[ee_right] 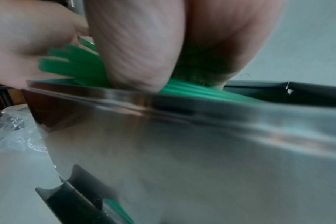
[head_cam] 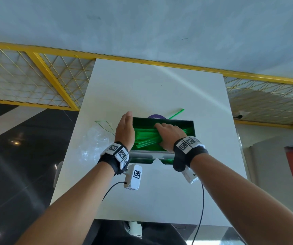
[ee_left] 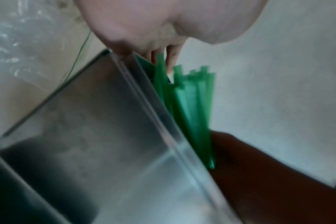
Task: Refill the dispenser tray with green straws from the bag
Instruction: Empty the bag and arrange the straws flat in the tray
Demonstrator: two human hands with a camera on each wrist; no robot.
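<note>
Green straws (head_cam: pixel 146 137) lie in the tray (head_cam: pixel 149 152), gripped by our right hand (head_cam: pixel 168 133); our left hand (head_cam: pixel 124 128), fingers straight, stands at their ends.

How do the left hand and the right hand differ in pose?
The left hand stands on edge, fingers straight; the right hand lies palm down, fingers curled over the green straws. The left hand is at the left end of the dispenser tray, the right hand over its middle. Both are at the tray.
</note>
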